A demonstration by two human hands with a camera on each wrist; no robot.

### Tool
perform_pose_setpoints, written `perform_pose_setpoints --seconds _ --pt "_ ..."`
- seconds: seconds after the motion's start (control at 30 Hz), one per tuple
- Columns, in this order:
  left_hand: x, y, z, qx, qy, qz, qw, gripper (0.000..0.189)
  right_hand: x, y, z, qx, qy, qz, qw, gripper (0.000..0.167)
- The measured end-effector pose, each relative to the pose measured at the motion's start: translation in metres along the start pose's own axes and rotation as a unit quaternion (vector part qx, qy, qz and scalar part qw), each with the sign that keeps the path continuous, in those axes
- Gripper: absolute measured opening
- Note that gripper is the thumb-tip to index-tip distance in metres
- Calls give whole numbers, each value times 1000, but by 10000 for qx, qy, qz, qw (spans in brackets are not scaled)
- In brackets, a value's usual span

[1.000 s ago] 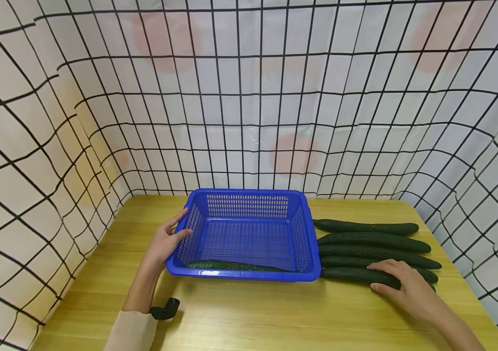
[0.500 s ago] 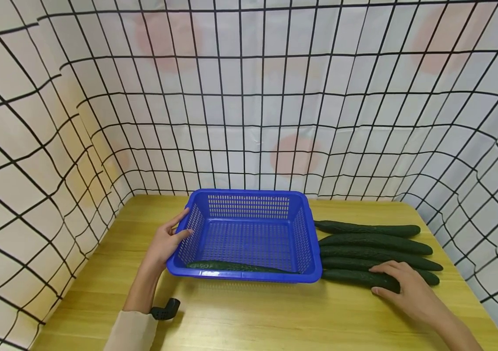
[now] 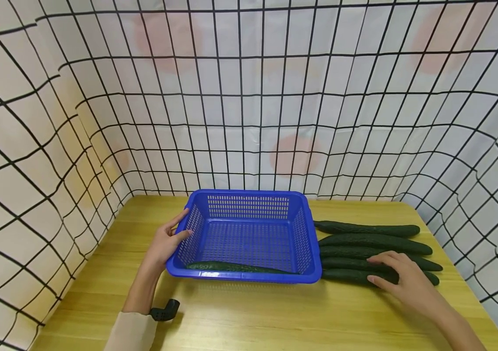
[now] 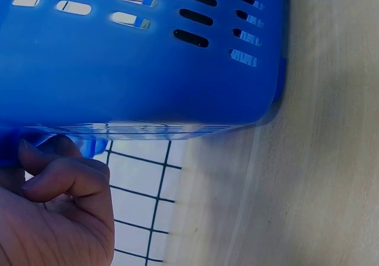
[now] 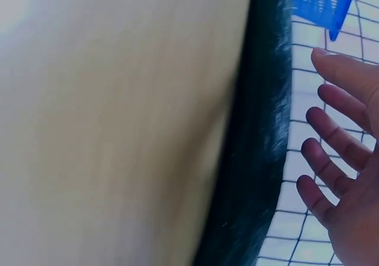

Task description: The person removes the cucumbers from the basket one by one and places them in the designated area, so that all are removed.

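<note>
A blue perforated plastic basket (image 3: 244,277) stands mid-table, and one cucumber (image 3: 236,266) lies along its near inner wall. My left hand (image 3: 164,243) grips the basket's left rim, with the thumb inside; the left wrist view has its curled fingers below the basket wall (image 4: 130,76). To the right of the basket, several long dark green cucumbers (image 3: 345,275) lie side by side. Over the nearest ones hovers my right hand (image 3: 407,280), fingers spread. In the right wrist view that hand (image 5: 361,218) holds nothing, and a gap separates its fingertips from the cucumber (image 5: 257,118).
The wooden table (image 3: 249,317) ends at a white, black-gridded curtain (image 3: 249,107) behind and at both sides. A black device (image 3: 165,310) sits on the left wrist. The left ends of the cucumbers reach close to the basket's right side.
My right hand has come off the nearest cucumber, rising and shifting slightly away from me. The left hand and the basket have stayed put.
</note>
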State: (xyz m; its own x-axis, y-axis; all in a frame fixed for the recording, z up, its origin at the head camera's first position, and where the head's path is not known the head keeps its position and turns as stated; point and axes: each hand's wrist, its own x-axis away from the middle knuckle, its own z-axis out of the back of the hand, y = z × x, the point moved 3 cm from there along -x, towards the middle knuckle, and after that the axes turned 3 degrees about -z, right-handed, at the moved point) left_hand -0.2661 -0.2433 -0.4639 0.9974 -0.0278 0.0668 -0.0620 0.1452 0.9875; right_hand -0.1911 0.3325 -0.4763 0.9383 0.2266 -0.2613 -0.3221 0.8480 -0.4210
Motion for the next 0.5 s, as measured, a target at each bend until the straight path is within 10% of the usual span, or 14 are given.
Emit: perform_pose_setpoints --seconds 0.5 --pt "2 0 -1 20 -9 47 10000 69 -43 -51 -5 -428 -45 255 9987 37"
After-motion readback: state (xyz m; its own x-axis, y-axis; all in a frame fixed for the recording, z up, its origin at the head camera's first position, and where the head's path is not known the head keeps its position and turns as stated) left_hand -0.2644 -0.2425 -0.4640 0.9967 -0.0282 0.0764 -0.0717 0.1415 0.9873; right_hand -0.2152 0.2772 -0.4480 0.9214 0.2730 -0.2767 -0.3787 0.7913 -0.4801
